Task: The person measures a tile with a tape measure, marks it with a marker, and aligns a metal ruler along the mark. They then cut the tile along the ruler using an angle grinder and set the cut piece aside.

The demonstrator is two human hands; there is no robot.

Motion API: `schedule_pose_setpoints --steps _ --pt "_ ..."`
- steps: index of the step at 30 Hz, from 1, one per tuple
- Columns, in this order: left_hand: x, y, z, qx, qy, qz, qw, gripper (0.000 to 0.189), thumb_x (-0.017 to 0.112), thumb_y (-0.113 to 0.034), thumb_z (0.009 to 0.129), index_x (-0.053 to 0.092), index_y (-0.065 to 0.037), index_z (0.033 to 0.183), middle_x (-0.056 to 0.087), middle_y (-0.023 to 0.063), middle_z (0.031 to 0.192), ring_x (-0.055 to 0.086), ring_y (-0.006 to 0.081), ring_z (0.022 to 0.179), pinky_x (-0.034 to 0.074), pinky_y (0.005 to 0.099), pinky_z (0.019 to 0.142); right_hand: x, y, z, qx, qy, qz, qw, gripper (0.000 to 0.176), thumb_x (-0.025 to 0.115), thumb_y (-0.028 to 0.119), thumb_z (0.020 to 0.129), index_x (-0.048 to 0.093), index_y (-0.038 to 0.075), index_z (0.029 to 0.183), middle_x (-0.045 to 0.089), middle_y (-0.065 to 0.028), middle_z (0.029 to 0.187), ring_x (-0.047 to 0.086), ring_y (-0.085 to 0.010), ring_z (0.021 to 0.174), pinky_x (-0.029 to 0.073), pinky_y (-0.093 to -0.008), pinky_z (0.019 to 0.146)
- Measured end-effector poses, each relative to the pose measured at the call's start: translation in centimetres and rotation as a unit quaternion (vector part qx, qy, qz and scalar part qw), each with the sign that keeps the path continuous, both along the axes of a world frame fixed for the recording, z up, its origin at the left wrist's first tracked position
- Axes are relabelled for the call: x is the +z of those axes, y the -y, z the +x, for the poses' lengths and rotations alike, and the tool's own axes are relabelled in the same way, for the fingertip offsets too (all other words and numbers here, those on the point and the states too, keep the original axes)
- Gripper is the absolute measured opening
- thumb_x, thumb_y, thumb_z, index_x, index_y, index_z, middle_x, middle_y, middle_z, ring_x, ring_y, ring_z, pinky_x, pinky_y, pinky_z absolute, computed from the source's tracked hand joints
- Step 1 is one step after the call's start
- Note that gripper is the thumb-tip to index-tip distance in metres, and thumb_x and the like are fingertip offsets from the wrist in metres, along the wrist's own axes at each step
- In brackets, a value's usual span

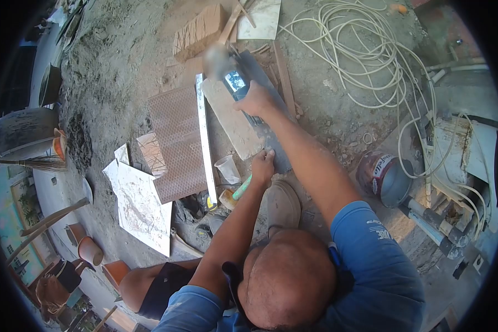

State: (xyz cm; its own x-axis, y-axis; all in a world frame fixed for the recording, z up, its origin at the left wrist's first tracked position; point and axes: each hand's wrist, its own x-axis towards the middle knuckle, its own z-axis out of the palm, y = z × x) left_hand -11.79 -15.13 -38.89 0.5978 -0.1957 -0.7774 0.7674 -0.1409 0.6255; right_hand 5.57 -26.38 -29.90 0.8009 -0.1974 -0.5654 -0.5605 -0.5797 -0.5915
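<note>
My right hand is wrapped around the body of an angle grinder. The grinder's head end is a pale blur at the far end of a light beige tile, with haze around it. At the tile's near end, my left hand is closed on the edge, its thumb on top. Beneath the tile lies a dark grey board. A green-handled mallet and a white plastic cup are on the ground beside my left hand. A metal straightedge runs along the tile's left side.
Brown textured tiles and a broken white tile lie at the left. A scored block sits beyond the grinder. Coiled pale hose spreads across the right, above a paint bucket. Buckets and pots line the left edge.
</note>
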Motion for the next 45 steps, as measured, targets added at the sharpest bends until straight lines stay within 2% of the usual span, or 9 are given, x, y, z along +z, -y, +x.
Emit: schedule_pose_setpoints --steps 8,10,14,16,20,22,34,37,45 --pt "-0.6 0.0 -0.2 -0.003 -0.002 0.002 1.000 0.019 0.051 -0.022 0.102 0.060 -0.007 0.094 0.059 0.0004 0.079 0.057 0.0105 0.066 0.055 0.0314 0.062 0.0 0.0 0.6 0.004 -0.008 -0.009 1.000 0.083 0.083 0.032 0.063 0.049 -0.005 0.130 0.061 -0.0268 0.126 0.062 -0.0368 0.116 0.051 -0.0401 0.097" --pt "-0.5 0.5 -0.3 0.058 0.026 0.000 0.998 0.025 0.057 -0.020 0.098 0.061 -0.003 0.082 0.053 -0.0007 0.067 0.046 0.0091 0.056 0.040 0.0303 0.049 -0.3 0.0 0.0 0.002 -0.008 -0.003 1.000 0.083 0.083 0.032 0.063 0.049 -0.005 0.129 0.061 -0.0269 0.127 0.061 -0.0370 0.117 0.051 -0.0401 0.097" --pt "0.4 0.5 -0.2 0.081 -0.002 -0.018 0.997 0.024 0.057 -0.021 0.098 0.062 -0.003 0.083 0.053 -0.0010 0.067 0.046 0.0089 0.056 0.040 0.0298 0.049 -0.9 0.2 -1.2 -0.001 0.007 0.002 1.000 0.083 0.082 0.032 0.061 0.050 -0.008 0.128 0.061 -0.0290 0.124 0.061 -0.0384 0.117 0.050 -0.0397 0.097" --pt "-0.2 0.0 0.0 0.007 0.008 -0.007 1.000 0.020 0.052 -0.024 0.102 0.063 -0.008 0.099 0.060 -0.0011 0.081 0.055 0.0097 0.067 0.054 0.0299 0.062 -0.8 0.4 -1.8 -0.001 0.013 0.007 1.000 0.085 0.080 0.032 0.060 0.050 -0.010 0.126 0.061 -0.0311 0.122 0.060 -0.0397 0.117 0.050 -0.0394 0.098" --pt "0.3 0.2 0.0 0.018 -0.010 -0.017 1.000 0.020 0.052 -0.024 0.102 0.063 -0.008 0.099 0.059 -0.0011 0.081 0.055 0.0098 0.067 0.053 0.0297 0.062 -0.2 0.6 -2.7 -0.001 -0.004 0.012 1.000 0.087 0.080 0.032 0.060 0.049 -0.010 0.129 0.060 -0.0314 0.124 0.059 -0.0397 0.118 0.049 -0.0398 0.099" --pt "1.1 0.6 0.0 0.057 0.002 -0.005 0.998 0.022 0.056 -0.022 0.099 0.063 -0.004 0.089 0.054 -0.0010 0.069 0.049 0.0096 0.058 0.044 0.0282 0.049 0.0 0.6 -3.2 0.000 -0.012 0.015 1.000 0.087 0.081 0.032 0.060 0.048 -0.010 0.130 0.059 -0.0314 0.126 0.058 -0.0397 0.119 0.048 -0.0399 0.100" --pt "1.5 0.2 0.2 0.027 -0.022 -0.029 0.999 0.021 0.051 -0.024 0.103 0.064 -0.009 0.105 0.061 -0.0011 0.085 0.056 0.0103 0.070 0.052 0.0301 0.065 0.1 0.7 -5.1 -0.012 -0.002 0.001 1.000 0.081 0.082 0.030 0.062 0.050 -0.005 0.128 0.061 -0.0275 0.124 0.060 -0.0395 0.117 0.049 -0.0415 0.099" --pt "1.8 0.6 0.2 0.058 -0.005 -0.013 0.998 0.022 0.053 -0.021 0.100 0.065 -0.003 0.099 0.060 0.0012 0.076 0.055 0.0108 0.061 0.049 0.0287 0.052 0.1 0.6 -5.5 -0.010 0.005 -0.008 1.000 0.082 0.081 0.030 0.063 0.049 -0.004 0.130 0.061 -0.0275 0.125 0.060 -0.0393 0.118 0.049 -0.0417 0.099" --pt "2.1 0.6 0.2 0.059 -0.004 -0.026 0.998 0.021 0.053 -0.020 0.100 0.065 -0.002 0.099 0.061 0.0018 0.078 0.056 0.0111 0.062 0.050 0.0292 0.053 -0.5 0.6 -5.6 -0.006 -0.013 -0.023 1.000 0.079 0.080 0.032 0.064 0.049 -0.003 0.128 0.061 -0.0265 0.125 0.061 -0.0391 0.116 0.050 -0.0424 0.098"
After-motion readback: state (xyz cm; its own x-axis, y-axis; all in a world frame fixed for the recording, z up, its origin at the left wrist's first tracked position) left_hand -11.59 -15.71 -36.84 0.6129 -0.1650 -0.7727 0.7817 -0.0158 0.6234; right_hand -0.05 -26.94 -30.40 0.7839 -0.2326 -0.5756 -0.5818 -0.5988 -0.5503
